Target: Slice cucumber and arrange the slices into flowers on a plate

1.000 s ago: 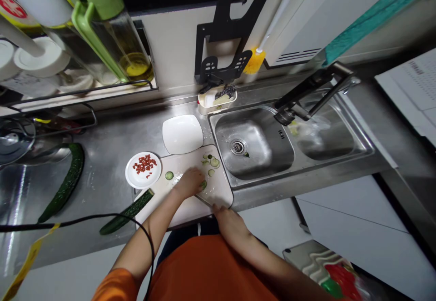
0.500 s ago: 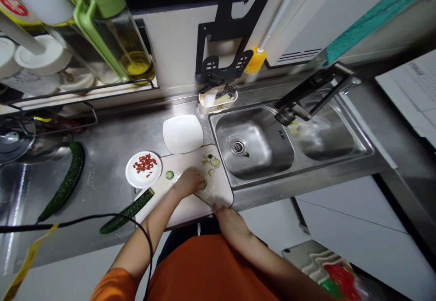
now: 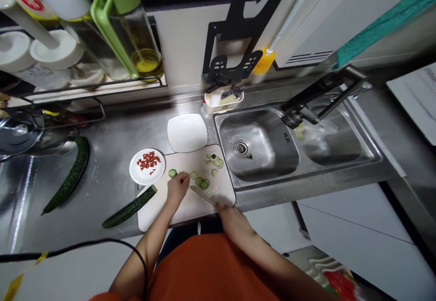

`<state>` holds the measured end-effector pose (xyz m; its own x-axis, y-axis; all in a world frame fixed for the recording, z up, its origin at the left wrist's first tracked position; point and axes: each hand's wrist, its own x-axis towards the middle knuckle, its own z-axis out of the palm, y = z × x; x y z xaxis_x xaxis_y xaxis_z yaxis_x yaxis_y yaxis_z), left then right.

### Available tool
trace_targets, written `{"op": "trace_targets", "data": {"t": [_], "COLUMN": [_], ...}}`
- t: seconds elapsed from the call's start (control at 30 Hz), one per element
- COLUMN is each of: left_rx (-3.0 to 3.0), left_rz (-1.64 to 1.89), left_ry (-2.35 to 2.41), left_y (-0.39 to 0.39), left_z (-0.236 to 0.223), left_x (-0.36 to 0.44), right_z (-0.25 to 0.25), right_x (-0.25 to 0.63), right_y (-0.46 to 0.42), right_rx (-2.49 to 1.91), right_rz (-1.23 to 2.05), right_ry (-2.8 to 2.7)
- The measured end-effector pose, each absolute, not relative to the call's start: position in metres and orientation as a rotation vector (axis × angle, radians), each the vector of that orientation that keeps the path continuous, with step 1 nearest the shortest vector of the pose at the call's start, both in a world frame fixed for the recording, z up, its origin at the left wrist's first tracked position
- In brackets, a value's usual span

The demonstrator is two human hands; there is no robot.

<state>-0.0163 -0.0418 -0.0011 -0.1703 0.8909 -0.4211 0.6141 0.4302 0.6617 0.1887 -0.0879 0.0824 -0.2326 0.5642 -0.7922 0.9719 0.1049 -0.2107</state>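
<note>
My right hand [image 3: 235, 220] is closed around the handle of a knife [image 3: 203, 195], whose blade lies low over the white cutting board [image 3: 184, 210]. My left hand [image 3: 177, 189] is over the board left of the blade tip, fingers curled together; whatever they might hold is hidden. Beside its knuckles sits a short cucumber piece [image 3: 172, 173]. Several cucumber slices [image 3: 203, 183] lie just beyond the blade, and thinner scraps [image 3: 217, 161] are at the board's far right corner. A cut cucumber [image 3: 129, 208] rests partly on the board's left edge.
A plate of diced red pieces [image 3: 134, 173] overlaps the board's left corner. Behind the board is a white square plate [image 3: 187, 132]. A whole cucumber [image 3: 70, 176] lies farther left. The sink [image 3: 260, 164] with its faucet [image 3: 320, 94] adjoins on the right. A black cable [image 3: 85, 244] crosses the lower left.
My left hand has come off the cucumber slices and shifted left, uncovering them and the knife blade. My right hand stays on the knife. The view has shifted slightly.
</note>
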Motion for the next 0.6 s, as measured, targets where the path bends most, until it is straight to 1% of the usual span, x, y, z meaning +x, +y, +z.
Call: {"op": "trace_targets", "data": {"t": [0.27, 0.43, 0.6], "left_rx": [1.15, 1.329, 1.381], "left_rz": [0.402, 0.268, 0.16], "left_ry": [1.871, 2.029, 2.019], "left_y": [-0.037, -0.032, -0.026], "left_z": [0.0, 0.006, 0.008], "left_x": [-0.007, 0.002, 0.006], "right_z": [0.084, 0.087, 0.087], "right_x": [0.186, 0.184, 0.187], "right_y": [-0.084, -0.084, -0.086], "right_rx": [1.479, 1.463, 1.467], "right_rz": [-1.036, -1.001, -0.994], "right_ry": [1.835, 1.839, 1.833]}}
